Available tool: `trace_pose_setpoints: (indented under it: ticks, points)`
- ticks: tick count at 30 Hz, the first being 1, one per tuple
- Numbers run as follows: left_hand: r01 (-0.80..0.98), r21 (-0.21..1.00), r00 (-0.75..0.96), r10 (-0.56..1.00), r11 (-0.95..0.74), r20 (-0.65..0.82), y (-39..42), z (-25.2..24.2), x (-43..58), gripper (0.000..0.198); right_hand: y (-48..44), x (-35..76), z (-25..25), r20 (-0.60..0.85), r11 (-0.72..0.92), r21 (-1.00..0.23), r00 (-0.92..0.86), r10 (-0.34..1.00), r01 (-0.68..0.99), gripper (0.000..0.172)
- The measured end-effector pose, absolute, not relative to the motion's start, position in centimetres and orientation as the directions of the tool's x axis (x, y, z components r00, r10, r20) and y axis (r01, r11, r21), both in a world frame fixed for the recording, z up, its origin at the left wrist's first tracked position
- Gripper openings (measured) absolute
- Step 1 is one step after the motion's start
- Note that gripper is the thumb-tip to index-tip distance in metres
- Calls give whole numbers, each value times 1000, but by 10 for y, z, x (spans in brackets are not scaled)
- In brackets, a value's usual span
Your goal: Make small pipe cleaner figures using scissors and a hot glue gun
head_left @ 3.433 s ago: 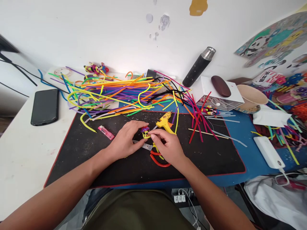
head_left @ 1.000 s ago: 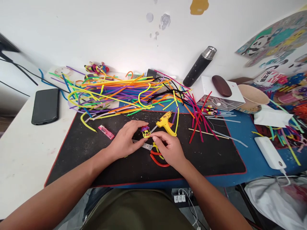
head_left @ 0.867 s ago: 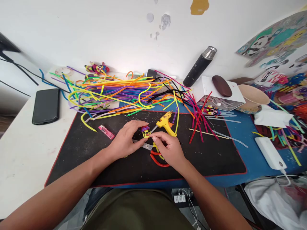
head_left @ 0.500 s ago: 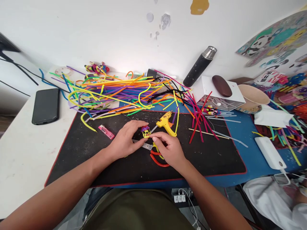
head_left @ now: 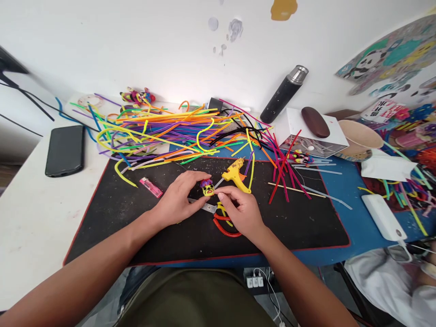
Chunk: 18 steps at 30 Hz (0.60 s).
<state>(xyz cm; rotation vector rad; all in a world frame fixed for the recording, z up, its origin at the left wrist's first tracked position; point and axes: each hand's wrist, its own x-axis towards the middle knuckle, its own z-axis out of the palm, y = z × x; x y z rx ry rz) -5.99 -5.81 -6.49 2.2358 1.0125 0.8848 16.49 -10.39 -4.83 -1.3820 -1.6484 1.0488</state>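
Note:
A small doll head point(head_left: 208, 189) of yellow pipe cleaner, with a purple and red top, dark eyes and a red mouth, is between the thumb and fingers of my left hand point(head_left: 182, 196). Close against its right side are the pinched thumb and forefinger of my right hand point(head_left: 241, 211); whatever lies between them is too small to make out. Beneath the hands are scissors point(head_left: 226, 234) with red-orange handles, partly covered, and short yellow pipe cleaner pieces point(head_left: 224, 213). Just behind my right hand a yellow glue gun point(head_left: 235, 175) rests on the black mat point(head_left: 163, 245).
Many coloured pipe cleaners point(head_left: 163, 129) spread along the back. A pink lighter point(head_left: 151, 187) and black phone point(head_left: 65, 151) lie left. A black thermos point(head_left: 282, 97), white box point(head_left: 315, 131), wooden stick point(head_left: 296, 190) and white power bank point(head_left: 384, 217) are right. Another person's clothing point(head_left: 378, 284) shows lower right.
My right fingertips have shifted very slightly right, off the doll head's edge. The head has turned a little, showing its face more. My left hand keeps its place.

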Motion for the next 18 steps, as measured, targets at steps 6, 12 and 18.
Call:
trace_pose_setpoints:
  ticks: [6,12,18]
  points:
    - [446,673,511,785,-590,350,-58,-65,-59,41,-102,163,-44,44,107,-918,-172,984,382,27]
    - [443,674,516,783,-592,349,-59,-64,-59,41,-102,161,-46,48,115,-921,-184,982,373,27]
    - [441,673,521,780,-594,347,-59,-63,-58,41,-102,162,-48,31,101,-916,-184,982,388,28]
